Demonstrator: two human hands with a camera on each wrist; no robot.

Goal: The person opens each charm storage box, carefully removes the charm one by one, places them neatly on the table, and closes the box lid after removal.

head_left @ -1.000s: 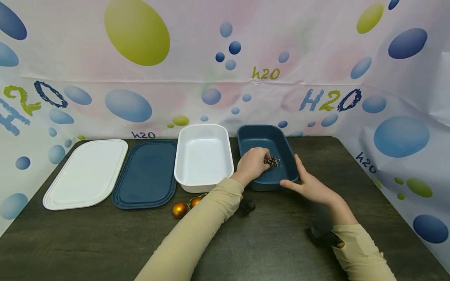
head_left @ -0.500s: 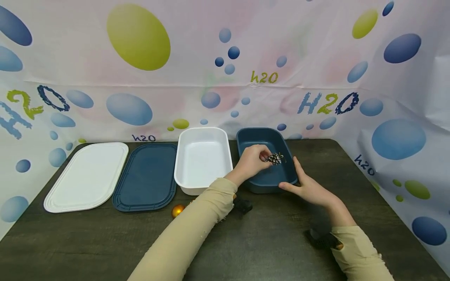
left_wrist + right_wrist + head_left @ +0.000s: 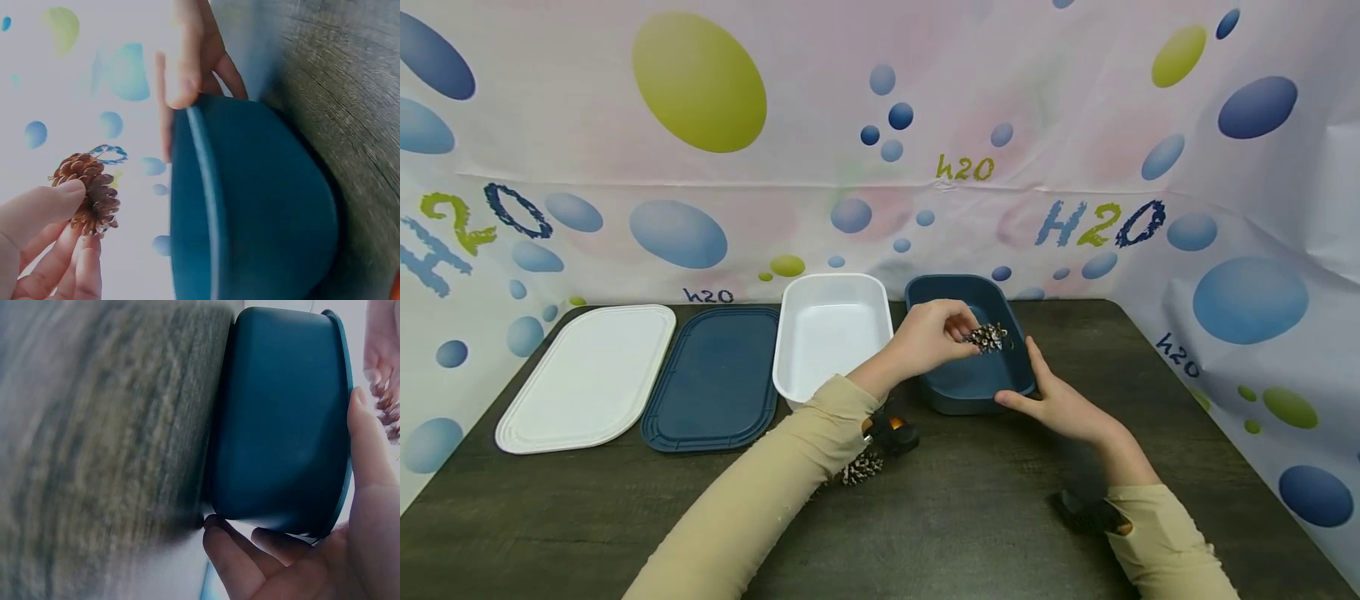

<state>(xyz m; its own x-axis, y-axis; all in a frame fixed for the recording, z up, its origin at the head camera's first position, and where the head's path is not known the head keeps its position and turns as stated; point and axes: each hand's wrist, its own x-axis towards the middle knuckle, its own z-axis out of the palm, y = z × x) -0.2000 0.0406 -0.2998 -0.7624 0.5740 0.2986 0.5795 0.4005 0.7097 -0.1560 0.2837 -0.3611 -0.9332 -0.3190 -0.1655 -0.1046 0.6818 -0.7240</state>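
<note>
In the head view my left hand (image 3: pixel 934 337) pinches a brown pine cone (image 3: pixel 988 337) with pale-tipped scales, above the dark blue container (image 3: pixel 966 405). The left wrist view shows the pine cone (image 3: pixel 104 203) between thumb and fingertips, with a thread loop at one end. My right hand (image 3: pixel 1063 400) grips the container's near right corner. In the right wrist view its thumb (image 3: pixel 369 444) lies at the container's rim and its fingers bend around the wall (image 3: pixel 287 412). Another pine cone (image 3: pixel 861 468) lies on the table, partly hidden by the left forearm.
Left of the blue container stands a white container (image 3: pixel 835 333). Farther left lie a dark blue lid (image 3: pixel 715 379) and a white lid (image 3: pixel 587 379). A patterned backdrop (image 3: pixel 820 225) rises behind the table. An orange-red edge (image 3: pixel 395 289) shows in the left wrist view.
My left hand has lifted the pine cone slightly, and its forearm has swung left. The forearm now covers the orange baubles and uncovers the pine cone on the table. The right hand keeps its place.
</note>
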